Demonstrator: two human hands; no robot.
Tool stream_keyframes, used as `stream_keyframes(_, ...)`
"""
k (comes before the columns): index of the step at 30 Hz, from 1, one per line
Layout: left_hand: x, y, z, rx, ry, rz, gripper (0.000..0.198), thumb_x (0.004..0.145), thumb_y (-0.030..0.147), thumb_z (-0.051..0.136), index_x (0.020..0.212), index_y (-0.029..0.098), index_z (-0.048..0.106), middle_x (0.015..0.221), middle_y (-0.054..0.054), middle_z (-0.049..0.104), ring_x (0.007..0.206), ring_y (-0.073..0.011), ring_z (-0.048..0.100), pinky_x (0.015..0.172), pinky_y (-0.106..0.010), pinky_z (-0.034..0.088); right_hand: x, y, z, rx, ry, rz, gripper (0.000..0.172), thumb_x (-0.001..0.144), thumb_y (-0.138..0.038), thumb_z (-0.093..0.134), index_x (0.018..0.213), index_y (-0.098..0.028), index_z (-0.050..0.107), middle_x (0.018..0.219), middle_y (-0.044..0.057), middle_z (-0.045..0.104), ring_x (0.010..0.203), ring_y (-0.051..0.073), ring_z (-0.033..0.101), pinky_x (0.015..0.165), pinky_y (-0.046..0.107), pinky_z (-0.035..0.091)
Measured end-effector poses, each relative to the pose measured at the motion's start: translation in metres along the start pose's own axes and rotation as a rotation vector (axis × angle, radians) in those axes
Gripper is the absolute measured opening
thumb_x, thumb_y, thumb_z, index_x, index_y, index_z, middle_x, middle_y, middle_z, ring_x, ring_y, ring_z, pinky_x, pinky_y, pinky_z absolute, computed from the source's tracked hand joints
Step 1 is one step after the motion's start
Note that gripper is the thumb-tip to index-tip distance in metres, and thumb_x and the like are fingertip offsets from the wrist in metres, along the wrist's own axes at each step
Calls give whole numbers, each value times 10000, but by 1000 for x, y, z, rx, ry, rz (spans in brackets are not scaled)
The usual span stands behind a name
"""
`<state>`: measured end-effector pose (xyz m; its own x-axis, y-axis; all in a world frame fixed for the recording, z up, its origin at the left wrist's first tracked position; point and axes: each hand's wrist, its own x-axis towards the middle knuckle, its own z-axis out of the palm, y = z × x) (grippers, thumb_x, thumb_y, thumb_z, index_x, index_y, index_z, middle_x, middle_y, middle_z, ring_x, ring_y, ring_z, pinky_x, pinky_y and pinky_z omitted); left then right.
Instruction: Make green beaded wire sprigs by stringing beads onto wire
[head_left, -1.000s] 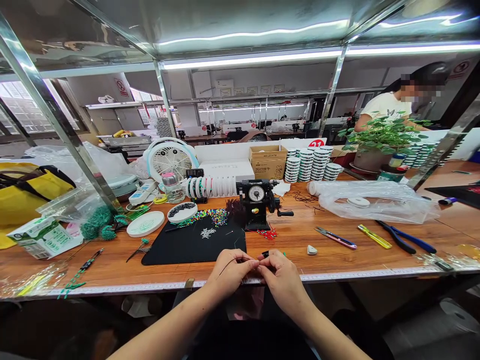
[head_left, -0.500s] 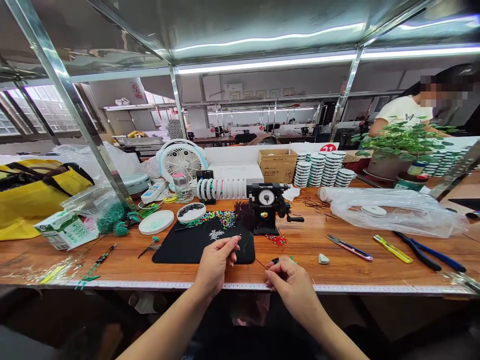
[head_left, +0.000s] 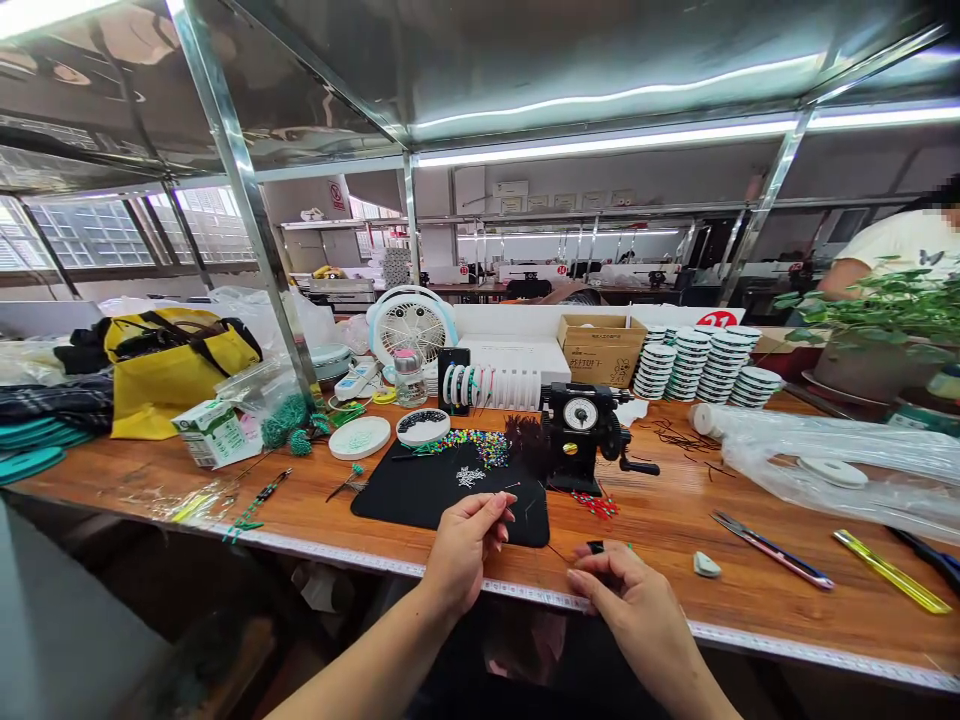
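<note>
Slanting inward, the left hand [head_left: 460, 548] pinches its fingers [head_left: 489, 512] together.

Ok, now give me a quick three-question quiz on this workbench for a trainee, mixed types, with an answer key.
1. Multiple choice: which item has a crank handle sticking out to its right?
A) the fan
B) the black machine with the dial
C) the cardboard box
2. True or false: the left hand and the right hand are apart from each other.
3. Fill the gap: the small white pile lies on the black ____.

Key:
1. B
2. True
3. mat
</note>
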<state>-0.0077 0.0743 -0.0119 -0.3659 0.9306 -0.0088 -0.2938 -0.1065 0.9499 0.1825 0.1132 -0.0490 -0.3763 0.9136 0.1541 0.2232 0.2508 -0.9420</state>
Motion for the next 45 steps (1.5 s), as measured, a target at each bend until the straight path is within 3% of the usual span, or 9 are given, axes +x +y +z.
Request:
stream_keyframes(4, -13, 0, 13, 103, -96, 25, 232, 729, 362, 665, 684, 138, 704, 544, 28, 457, 494, -69, 376, 465, -204, 281, 1, -20, -4, -53, 90, -82, 316, 731, -444, 629, 929, -202, 675, 962, 90, 587, 762, 207, 578, 587, 284, 465)
stream_keyframes(10, -29, -6, 34, 325, -226, 28, 353, 811, 438, 532, 798, 130, 705, 653, -25, 590, 566, -122, 492, 521, -235, 375, 9, -41, 1, 304, -262, 36, 314, 756, -454, 613, 654, -158, 598, 672, 14, 575, 674, 165, 533, 640, 268, 431)
stream_keyframes(13, -17, 3, 17, 678, -247, 155, 379, 858, 426, 444, 926, 145, 689, 720, -51, 631, 644, -163, 559, 592, -259, 432, 10, -39, 3, 302, -200, 12, 325, 747, -448, 623, 620, -153, 578, 618, -4, 523, 606, 140, 485, 589, 254, 399)
stream_keyframes(15, -2, 13, -4, 1043, -159, 319, 291, 849, 335, 478, 1033, 189, 649, 846, -58, 624, 801, -188, 570, 753, -283, 432, 9, -35, 3, 156, -115, -57, 310, 768, -426, 607, 612, -159, 585, 593, -10, 487, 575, 130, 450, 556, 249, 364)
stream_keyframes(19, 27, 26, -42, 1328, -13, 334, 253, 813, 160, 460, 1016, 178, 609, 932, -89, 542, 898, -239, 525, 839, -362, 376, 7, -22, 6, -67, 55, -235, 279, 827, -360, 546, 618, -177, 571, 623, 2, 467, 591, 141, 447, 561, 264, 349)
stream_keyframes(24, 40, 25, -52, 1522, -58, 318, 216, 826, 160, 434, 974, 192, 588, 862, -73, 530, 843, -221, 536, 800, -338, 382, 6, -14, 11, -133, 78, -305, 258, 861, -315, 507, 648, -179, 558, 645, 4, 454, 611, 145, 455, 572, 268, 352)
stream_keyframes(33, 38, 36, -54, 1513, -137, 275, 197, 816, 137, 436, 947, 175, 577, 905, -77, 568, 826, -197, 549, 755, -294, 398, 5, -16, 9, -144, 62, -299, 233, 859, -292, 511, 662, -181, 566, 655, 10, 480, 630, 148, 473, 584, 270, 369)
stream_keyframes(39, 45, 36, -52, 1358, -85, 254, 116, 788, 196, 496, 703, 187, 575, 800, -54, 570, 768, -204, 541, 754, -324, 386, 5, -16, 8, -104, 88, -301, 221, 842, -289, 527, 661, -183, 594, 648, 9, 489, 624, 150, 476, 576, 268, 366)
stream_keyframes(45, 17, 27, -19, 972, -114, 211, 201, 843, 343, 439, 842, 186, 565, 779, -49, 647, 751, -196, 617, 688, -302, 465, 3, -41, -1, 10, 101, -198, 211, 790, -289, 584, 615, -173, 609, 627, -7, 481, 596, 130, 456, 559, 253, 343)
